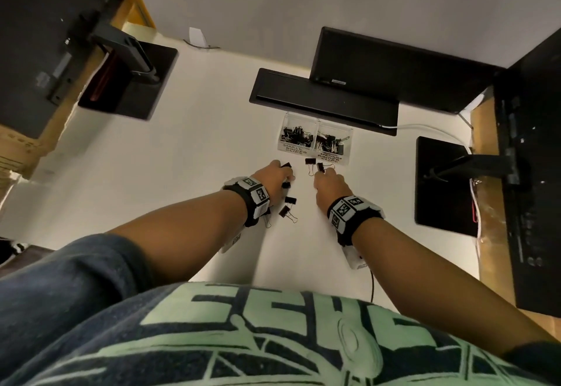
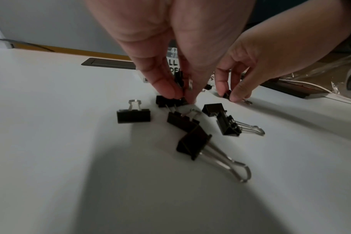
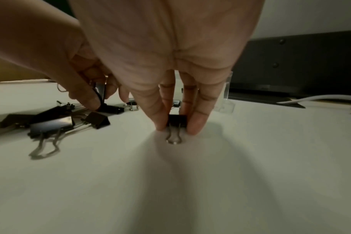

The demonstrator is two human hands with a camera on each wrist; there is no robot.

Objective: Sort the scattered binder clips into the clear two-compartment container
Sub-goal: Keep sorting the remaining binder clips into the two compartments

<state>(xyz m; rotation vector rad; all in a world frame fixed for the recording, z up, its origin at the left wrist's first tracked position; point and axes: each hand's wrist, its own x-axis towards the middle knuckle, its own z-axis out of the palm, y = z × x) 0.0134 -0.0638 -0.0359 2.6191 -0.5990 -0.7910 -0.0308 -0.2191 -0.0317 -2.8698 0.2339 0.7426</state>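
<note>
The clear two-compartment container point(image 1: 315, 155) stands on the white desk point(image 1: 197, 158), labelled small and medium, with black binder clips in both halves. Just in front of it, my left hand point(image 1: 280, 174) pinches a black clip point(image 2: 179, 79) while its fingertips touch another clip point(image 2: 167, 101) lying on the desk. My right hand point(image 3: 177, 128) pinches a small black clip point(image 3: 177, 120) that rests on the desk, thumb on one side and a finger on the other. Several loose clips lie beside my left hand, such as a large one point(image 2: 192, 142) and a small one point(image 2: 133, 115). One more clip point(image 1: 310, 161) lies by the container.
A black flat box point(image 1: 321, 100) and a dark monitor point(image 1: 394, 70) stand right behind the container. Black monitor bases sit at the left point(image 1: 130, 82) and right point(image 1: 440, 185). A white cable point(image 1: 425, 127) runs along the back right.
</note>
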